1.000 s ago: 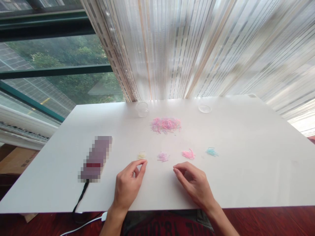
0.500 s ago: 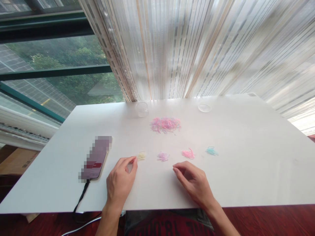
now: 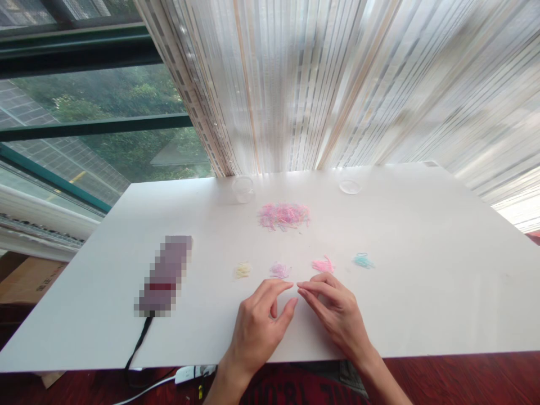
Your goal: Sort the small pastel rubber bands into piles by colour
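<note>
My left hand (image 3: 264,318) is near the table's front edge, thumb and forefinger apart with nothing visible between them. Close by, fingertips almost meeting it, my right hand (image 3: 333,309) is closed in a pinch; whatever it pinches is too small to make out. In a row beyond the hands lie small piles of thin, short strands: yellow (image 3: 243,270), lilac (image 3: 279,270), pink (image 3: 323,264) and turquoise (image 3: 363,260). Farther back is a larger heap of mixed strands (image 3: 283,216), mostly pink and lilac.
A clear plastic cup (image 3: 243,190) and a clear round lid (image 3: 350,187) stand at the back of the white table (image 3: 430,270). On the left lies a blurred-out phone (image 3: 164,275) with a black strap (image 3: 140,341). A power strip (image 3: 194,373) shows below the front edge.
My left hand has moved right from the yellow pile to beside my right hand, and its thumb and forefinger have parted. My right hand stays almost in place, still pinched.
</note>
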Tool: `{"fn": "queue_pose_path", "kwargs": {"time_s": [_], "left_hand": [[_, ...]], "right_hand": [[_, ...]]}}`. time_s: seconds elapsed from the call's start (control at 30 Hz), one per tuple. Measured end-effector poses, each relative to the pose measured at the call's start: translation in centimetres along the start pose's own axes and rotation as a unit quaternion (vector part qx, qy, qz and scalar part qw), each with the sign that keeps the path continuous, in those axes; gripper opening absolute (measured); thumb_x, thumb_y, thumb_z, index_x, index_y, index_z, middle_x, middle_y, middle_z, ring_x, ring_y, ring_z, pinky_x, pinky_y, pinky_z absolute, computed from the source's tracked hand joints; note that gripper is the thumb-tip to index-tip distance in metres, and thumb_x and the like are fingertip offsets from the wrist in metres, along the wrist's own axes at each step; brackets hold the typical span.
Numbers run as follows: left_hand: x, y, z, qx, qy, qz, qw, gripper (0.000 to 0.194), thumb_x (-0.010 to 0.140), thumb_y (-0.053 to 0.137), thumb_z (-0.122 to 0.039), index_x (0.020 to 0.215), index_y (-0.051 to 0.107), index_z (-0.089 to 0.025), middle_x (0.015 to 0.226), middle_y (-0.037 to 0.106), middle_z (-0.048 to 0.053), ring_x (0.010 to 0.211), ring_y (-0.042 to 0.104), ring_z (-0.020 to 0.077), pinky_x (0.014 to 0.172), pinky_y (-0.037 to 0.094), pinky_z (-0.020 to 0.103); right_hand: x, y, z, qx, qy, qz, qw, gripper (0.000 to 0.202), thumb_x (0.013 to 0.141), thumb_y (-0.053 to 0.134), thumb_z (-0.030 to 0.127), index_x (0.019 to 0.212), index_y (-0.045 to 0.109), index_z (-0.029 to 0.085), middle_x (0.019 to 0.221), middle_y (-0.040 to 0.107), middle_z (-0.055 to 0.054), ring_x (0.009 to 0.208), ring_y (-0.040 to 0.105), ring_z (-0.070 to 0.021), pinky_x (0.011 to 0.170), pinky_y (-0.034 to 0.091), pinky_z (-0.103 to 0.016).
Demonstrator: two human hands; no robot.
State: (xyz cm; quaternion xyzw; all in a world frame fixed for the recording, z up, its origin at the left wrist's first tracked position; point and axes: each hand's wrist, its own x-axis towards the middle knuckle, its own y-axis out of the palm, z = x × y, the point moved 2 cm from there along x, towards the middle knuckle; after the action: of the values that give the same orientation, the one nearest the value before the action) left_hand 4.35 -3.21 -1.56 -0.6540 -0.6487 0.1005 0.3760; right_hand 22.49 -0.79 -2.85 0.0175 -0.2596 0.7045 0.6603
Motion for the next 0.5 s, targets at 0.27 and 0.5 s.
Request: {"fn": "queue_pose_path", "kwargs": {"time_s": [0.27, 0.5], "left_hand": [[0.3, 1.8, 1.0, -0.099, -0.057, -0.002, 0.993, 0.016, 0.098, 0.066, -0.023, 0.110, 0.076, -0.020, 0.082, 0.077, 0.002, 0.053, 0.059, 0.0103, 0.060, 0.056, 0.021], [0.1, 1.4, 1.0, -0.121, -0.068, -0.034, 0.990, 0.010, 0.097, 0.067, -0.019, 0.100, 0.077, -0.020, 0.083, 0.076, 0.002, 0.054, 0.056, 0.0095, 0.058, 0.053, 0.020]], "right_hand": [[0.1, 0.0, 0.3, 0.035, 0.024, 0.019, 0.999, 0.013, 0.098, 0.067, 0.022, 0.099, 0.080, 0.023, 0.091, 0.082, -0.005, 0.080, 0.078, -0.0191, 0.074, 0.064, -0.027], [0.0, 0.1, 0.2, 0.017, 0.014, 0.017, 1.000, 0.012, 0.096, 0.066, 0.019, 0.101, 0.078, 0.021, 0.090, 0.082, -0.005, 0.076, 0.077, -0.0176, 0.072, 0.064, -0.026]]}}
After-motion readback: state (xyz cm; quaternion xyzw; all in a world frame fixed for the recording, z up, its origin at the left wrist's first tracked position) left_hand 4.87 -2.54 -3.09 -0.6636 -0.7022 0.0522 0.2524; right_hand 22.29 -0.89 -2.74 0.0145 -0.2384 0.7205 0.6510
